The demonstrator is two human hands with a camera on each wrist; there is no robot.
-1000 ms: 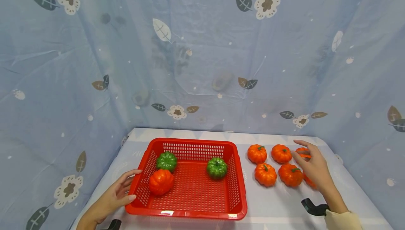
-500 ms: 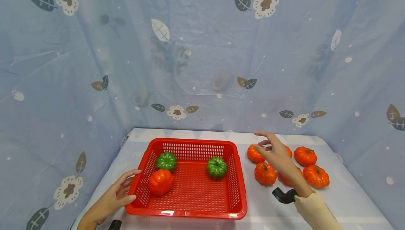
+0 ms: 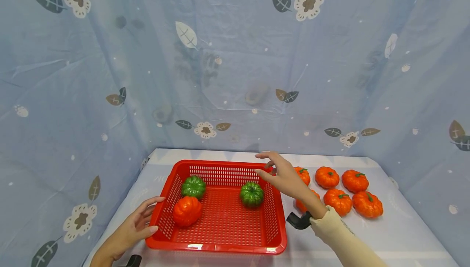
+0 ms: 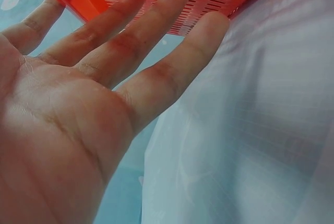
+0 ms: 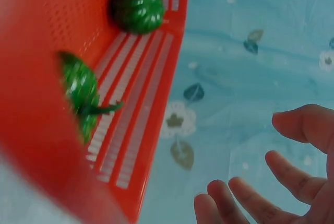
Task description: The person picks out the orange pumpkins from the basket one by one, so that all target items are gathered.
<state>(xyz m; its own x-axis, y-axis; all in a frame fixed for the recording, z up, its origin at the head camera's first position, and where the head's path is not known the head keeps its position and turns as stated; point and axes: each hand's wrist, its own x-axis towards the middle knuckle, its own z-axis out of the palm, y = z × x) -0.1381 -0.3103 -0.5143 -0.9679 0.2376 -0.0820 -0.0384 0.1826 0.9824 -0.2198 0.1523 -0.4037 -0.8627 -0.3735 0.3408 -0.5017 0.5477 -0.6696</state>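
Note:
A red plastic basket (image 3: 220,247) with slotted walls stands on the table. Inside it lie an orange-red pumpkin (image 3: 187,211) and a green pumpkin (image 3: 193,188) at the left, plus another green pumpkin (image 3: 251,195) at the right. My left hand (image 3: 133,226) touches the basket's left side; in the left wrist view its fingers (image 4: 162,80) stretch out against the slotted wall. Above the basket's back right corner hovers my right hand (image 3: 282,175), fingers spread and loosely bent, holding nothing. The right wrist view also shows nothing between its fingers (image 5: 297,177).
Several orange pumpkins sit right of the basket in two rows, including one pumpkin (image 3: 327,177) at the back and another pumpkin (image 3: 367,205) at the front right. My right forearm partly covers the nearest ones. A blue patterned curtain (image 3: 235,75) encloses the white table (image 3: 404,238).
My right hand has moved left from over the orange pumpkins to the basket's back right corner, still holding nothing. The left hand and the basket have stayed put.

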